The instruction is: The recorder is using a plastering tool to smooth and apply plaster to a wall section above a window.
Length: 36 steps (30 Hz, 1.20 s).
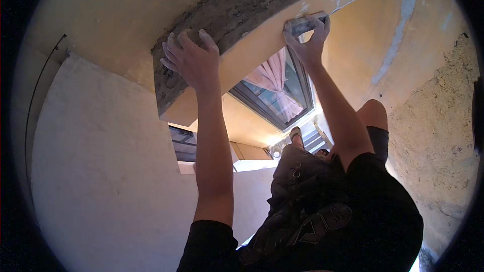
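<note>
A ledge with a rough grey top [242, 5] and a smooth yellowish front face [259, 45] juts from the wall in front of me. My left hand [194, 58] rests on its left part, fingers spread and dusty, with nothing visible in them. Pinched in my right hand [313, 43] is a small grey block that looks like a sanding block [301, 26]. It lies against the lower part of the front face, toward the ledge's right end. Its underside is out of sight.
Below the ledge is a dark-framed window [280, 88] with a pink curtain. A pale panel or wall [111, 161] fills the left side, with a thin dark cable [38, 85] beyond it. On the right, the yellowish wall has rough, bare plaster [433, 121]. Slatted steps [315, 138] show beside my foot.
</note>
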{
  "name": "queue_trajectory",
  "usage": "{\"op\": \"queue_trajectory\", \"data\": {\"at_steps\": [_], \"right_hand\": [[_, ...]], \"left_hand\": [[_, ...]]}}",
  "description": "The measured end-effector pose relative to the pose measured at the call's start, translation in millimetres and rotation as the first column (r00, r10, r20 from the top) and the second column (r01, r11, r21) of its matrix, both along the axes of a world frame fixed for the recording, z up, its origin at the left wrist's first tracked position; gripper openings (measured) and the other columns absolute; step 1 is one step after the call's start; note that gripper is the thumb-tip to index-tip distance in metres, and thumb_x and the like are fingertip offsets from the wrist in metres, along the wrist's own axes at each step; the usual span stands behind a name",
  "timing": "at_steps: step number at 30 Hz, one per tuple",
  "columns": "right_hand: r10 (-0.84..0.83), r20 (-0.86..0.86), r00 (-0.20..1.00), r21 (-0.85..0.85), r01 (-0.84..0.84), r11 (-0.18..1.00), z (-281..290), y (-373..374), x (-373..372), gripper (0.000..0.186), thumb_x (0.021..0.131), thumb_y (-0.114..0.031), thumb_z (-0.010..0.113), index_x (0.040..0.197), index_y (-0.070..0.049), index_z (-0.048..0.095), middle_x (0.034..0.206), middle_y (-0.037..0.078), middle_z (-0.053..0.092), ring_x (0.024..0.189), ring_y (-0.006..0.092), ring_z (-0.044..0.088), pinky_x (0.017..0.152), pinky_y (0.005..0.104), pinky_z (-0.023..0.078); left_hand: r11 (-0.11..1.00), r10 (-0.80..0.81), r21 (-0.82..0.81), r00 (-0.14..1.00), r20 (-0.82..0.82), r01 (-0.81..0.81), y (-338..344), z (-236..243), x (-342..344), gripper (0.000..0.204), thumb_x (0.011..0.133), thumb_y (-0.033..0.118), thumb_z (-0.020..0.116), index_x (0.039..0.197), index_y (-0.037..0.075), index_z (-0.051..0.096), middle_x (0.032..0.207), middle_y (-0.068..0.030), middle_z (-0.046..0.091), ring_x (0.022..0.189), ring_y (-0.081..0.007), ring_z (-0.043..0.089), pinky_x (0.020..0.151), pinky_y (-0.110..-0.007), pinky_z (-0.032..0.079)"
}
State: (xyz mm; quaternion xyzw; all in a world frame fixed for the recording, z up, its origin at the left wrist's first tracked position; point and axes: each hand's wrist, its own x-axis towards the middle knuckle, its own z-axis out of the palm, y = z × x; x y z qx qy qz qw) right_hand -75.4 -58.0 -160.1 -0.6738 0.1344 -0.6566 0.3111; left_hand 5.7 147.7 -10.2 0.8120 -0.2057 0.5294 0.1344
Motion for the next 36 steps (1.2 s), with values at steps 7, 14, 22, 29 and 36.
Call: {"op": "queue_trajectory", "data": {"at_steps": [7, 14, 22, 29, 36], "right_hand": [[0.055, -0.022, 0.998, -0.274, -0.059, 0.960, 13, 48, -6, 0.075, 0.057, -0.037, 0.089, 0.113, -0.003, 0.053, 0.139, 0.033, 0.026, 0.130, 0.0434, 0.034, 0.109, 0.0527, 0.027], [0.037, 0.058, 0.998, -0.089, -0.032, 0.995, 9, 63, -3, 0.055, 0.057, -0.028, 0.088, 0.100, -0.007, 0.062, 0.137, 0.029, 0.038, 0.127, 0.0427, 0.040, 0.113, 0.0538, 0.022], [0.352, 0.225, 0.909, 0.329, -0.411, 0.850, 8, 29, -10, 0.064, 0.056, -0.025, 0.090, 0.109, -0.012, 0.058, 0.135, 0.029, 0.038, 0.128, 0.0414, 0.040, 0.110, 0.0537, 0.029], [0.104, -0.036, 0.994, 0.180, -0.096, 0.979, -2, 18, -9, 0.073, 0.055, -0.030, 0.091, 0.113, -0.006, 0.054, 0.127, 0.024, 0.044, 0.132, 0.0371, 0.036, 0.108, 0.0455, 0.032], [0.089, -0.057, 0.994, -0.200, -0.099, 0.975, 26, 68, -14, 0.066, 0.060, -0.026, 0.088, 0.112, -0.005, 0.054, 0.123, 0.023, 0.046, 0.128, 0.0421, 0.036, 0.108, 0.0535, 0.027]], "left_hand": [[0.998, -0.035, -0.045, 0.999, -0.020, 0.034, 15, -1, 2, 0.042, 0.087, 0.038, 0.060, 0.115, 0.007, 0.055, 0.129, -0.0207, 0.048, 0.126, -0.0393, 0.043, 0.103, -0.064, 0.031], [0.999, -0.012, -0.039, 1.000, -0.002, 0.012, 6, 2, 0, 0.043, 0.086, 0.038, 0.060, 0.117, 0.008, 0.054, 0.128, -0.0211, 0.048, 0.125, -0.0381, 0.044, 0.103, -0.064, 0.032], [0.999, 0.019, -0.033, 1.000, 0.004, -0.018, -5, 1, -5, 0.045, 0.086, 0.038, 0.063, 0.117, 0.006, 0.054, 0.125, -0.0218, 0.050, 0.123, -0.0380, 0.045, 0.104, -0.061, 0.031], [0.997, -0.048, -0.059, 0.998, 0.036, 0.050, 6, 2, -3, 0.043, 0.085, 0.036, 0.062, 0.116, 0.008, 0.053, 0.128, -0.0201, 0.048, 0.126, -0.0384, 0.043, 0.101, -0.065, 0.032], [0.997, 0.031, -0.069, 0.999, 0.022, -0.029, 16, 1, 2, 0.042, 0.085, 0.037, 0.062, 0.115, 0.009, 0.054, 0.128, -0.0194, 0.049, 0.127, -0.0394, 0.042, 0.100, -0.067, 0.031]]}}
